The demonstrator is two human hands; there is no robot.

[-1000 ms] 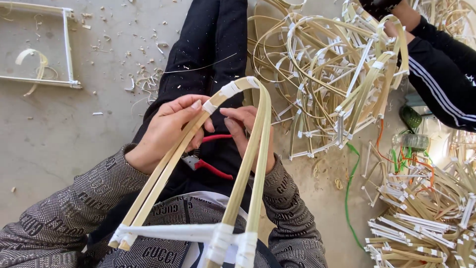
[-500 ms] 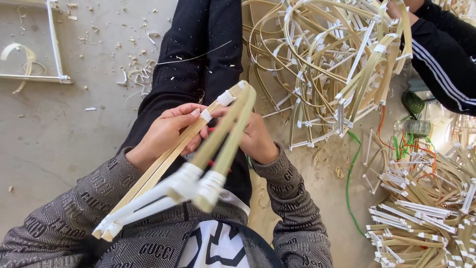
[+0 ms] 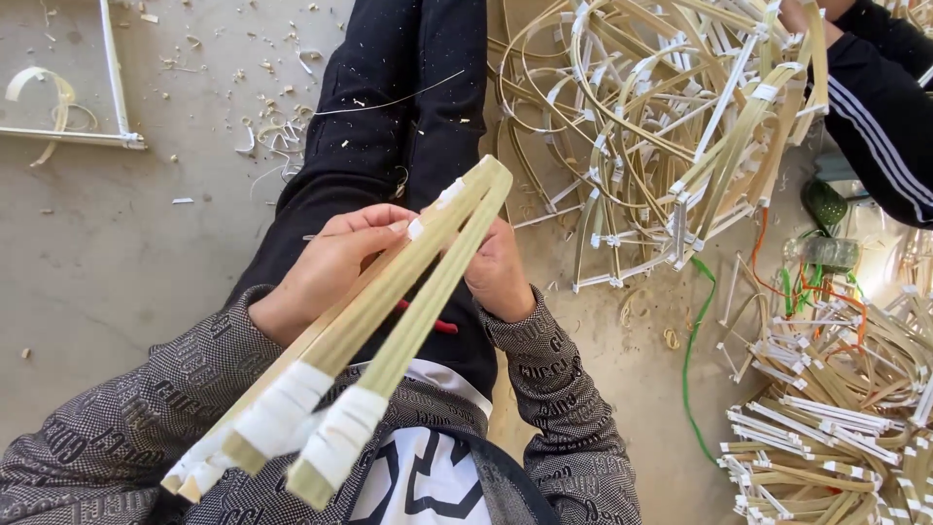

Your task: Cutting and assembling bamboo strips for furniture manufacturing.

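While your left hand (image 3: 335, 258) and right hand (image 3: 498, 272) both grip the taped bamboo frame (image 3: 389, 301), you seem mid-assembly; steady its bent top before adjusting.

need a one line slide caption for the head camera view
Both hands, left and right, grip a taped bamboo-strip frame beside a pile of finished frames.
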